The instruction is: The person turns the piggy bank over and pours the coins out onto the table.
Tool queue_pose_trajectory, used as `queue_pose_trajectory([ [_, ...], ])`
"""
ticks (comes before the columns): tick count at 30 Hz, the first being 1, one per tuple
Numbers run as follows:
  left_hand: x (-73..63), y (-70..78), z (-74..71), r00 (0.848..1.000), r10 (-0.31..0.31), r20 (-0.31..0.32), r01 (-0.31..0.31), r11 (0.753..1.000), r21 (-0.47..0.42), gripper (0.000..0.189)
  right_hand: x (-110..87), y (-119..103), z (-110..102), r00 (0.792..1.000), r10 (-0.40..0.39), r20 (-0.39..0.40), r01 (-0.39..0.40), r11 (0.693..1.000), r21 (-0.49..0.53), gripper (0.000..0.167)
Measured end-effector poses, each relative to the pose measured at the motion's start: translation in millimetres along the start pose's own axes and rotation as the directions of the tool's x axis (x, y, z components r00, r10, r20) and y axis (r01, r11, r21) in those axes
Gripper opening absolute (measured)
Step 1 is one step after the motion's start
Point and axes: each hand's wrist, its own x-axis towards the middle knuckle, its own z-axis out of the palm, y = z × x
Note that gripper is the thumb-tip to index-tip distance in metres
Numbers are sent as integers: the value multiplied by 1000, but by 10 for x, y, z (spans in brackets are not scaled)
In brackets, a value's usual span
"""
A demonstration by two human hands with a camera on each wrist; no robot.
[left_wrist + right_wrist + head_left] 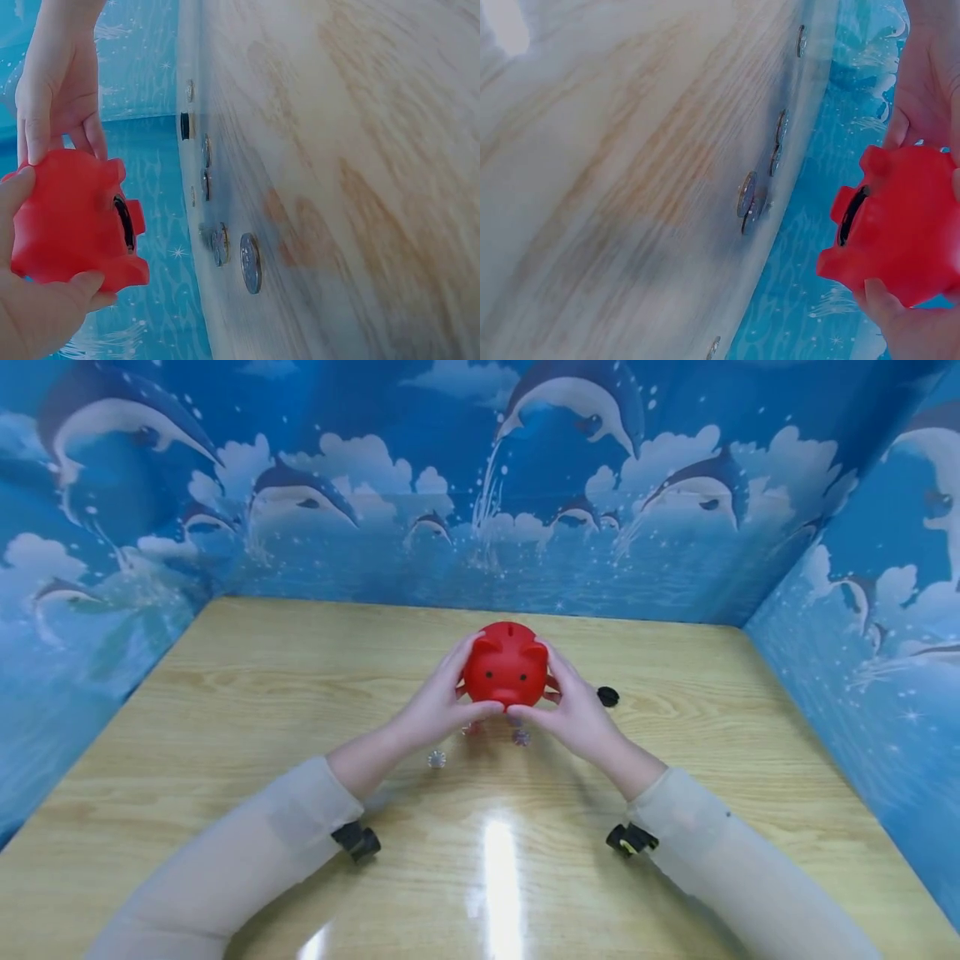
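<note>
A red piggy bank (505, 667) is held up off the table between both hands, its face toward me and the coin slot on top. My left hand (450, 689) grips its left side and my right hand (572, 706) grips the right side, thumbs below the snout. In the left wrist view a dark-rimmed opening (124, 223) shows in the belly between the feet. Underneath, apart from the bank, several silvery coins lie on the wood, among them one coin (437, 759) to the left and another coin (521, 737) below the right thumb.
A small black round piece (607, 697), like a plug, lies on the table right of the right hand. The wooden table (300, 668) is bordered at back and sides by a blue dolphin-print backdrop (360, 552). Both sleeves carry small black wrist cameras.
</note>
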Motion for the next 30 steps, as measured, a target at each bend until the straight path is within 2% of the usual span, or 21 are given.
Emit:
queue_pose_trajectory([
  [2,-14,5,-1,1000,24,-6,-24,1000,11,87,-12,-1,3,999,-37,-19,37,999,-25,90],
  [3,-23,10,-5,998,67,-11,-67,997,33,88,-22,-2,3,995,-95,-38,93,994,-49,91],
  [4,-34,18,-11,992,127,-20,-126,990,66,88,-32,-9,1,982,-176,-65,170,982,-86,92],
  [6,-39,45,-24,965,260,-42,-252,957,142,89,-40,-27,-7,932,-341,-122,318,932,-175,93],
  [7,-35,65,-31,950,307,-56,-294,941,170,89,-36,-43,-10,908,-393,-148,360,910,-204,93],
  [9,-17,93,-44,926,369,-74,-347,914,212,89,-20,-67,-18,880,-442,-176,400,887,-230,93],
  [10,-10,101,-49,926,369,-77,-345,911,224,88,-16,-79,-20,885,-429,-178,388,894,-226,93],
  [13,-2,105,-46,946,318,-66,-297,929,220,86,-12,-88,-15,931,-328,-162,299,937,-180,94],
  [14,-3,97,-45,948,311,-63,-289,929,232,86,-13,-86,-14,936,-316,-156,286,940,-185,94],
  [17,-20,82,-39,948,312,-60,-288,924,252,87,-20,-72,2,936,-316,-154,284,938,-199,95],
  [20,-39,75,-39,940,334,-74,-305,917,258,87,-28,-81,6,919,-360,-160,321,920,-224,95],
  [21,-46,85,-39,946,315,-74,-290,926,240,87,-30,-95,2,928,-340,-153,306,929,-210,95],
  [23,-52,127,-39,976,209,-55,-199,969,145,86,-26,-133,-25,965,-242,-105,226,964,-141,90],
  [25,-58,197,-40,997,68,-21,-67,997,49,84,-7,-155,-51,996,-87,-31,85,995,-57,87],
  [26,-63,231,-41,1000,-9,1,9,1000,8,83,2,-156,-59,1000,9,8,-9,1000,-23,86],
  [27,-68,260,-41,997,-71,20,72,997,-22,83,12,-149,-60,995,84,43,-85,996,9,85],
  [28,-76,284,-43,994,-107,37,109,993,-38,82,18,-133,-59,989,130,72,-133,991,25,85],
  [30,-88,319,-44,994,-102,44,104,994,-29,81,21,-112,-46,985,155,82,-158,987,34,86],
])
